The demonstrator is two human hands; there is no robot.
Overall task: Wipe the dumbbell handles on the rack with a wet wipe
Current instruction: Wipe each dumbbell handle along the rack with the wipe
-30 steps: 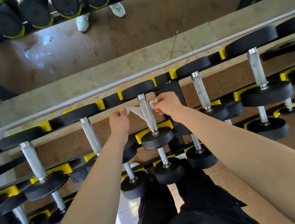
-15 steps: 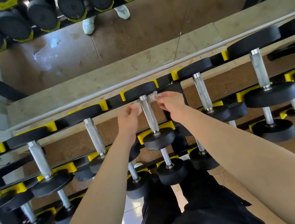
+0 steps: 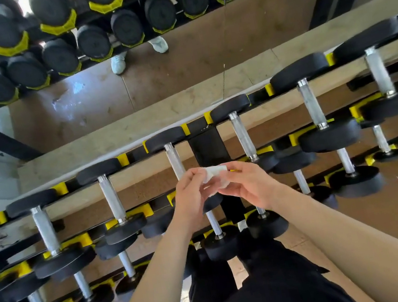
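Observation:
A white wet wipe is bunched between my two hands in front of the rack. My left hand pinches its left side and my right hand grips its right side. Both hands hover just below the silver knurled handle of a middle dumbbell on the top row; the wipe is off that handle. Further handles stand to the left and right. The lower end of the middle handle is hidden behind my hands.
The black rack with yellow cradles holds several black dumbbells on three tiers. A black upright post stands right of the middle handle. A mirror behind shows reflected dumbbells and white shoes. My dark trousers fill the bottom.
The wipe was stretched around the middle handle with a hand on each side. Both hands have since pulled back toward me and come together, bunching the wipe off the handle.

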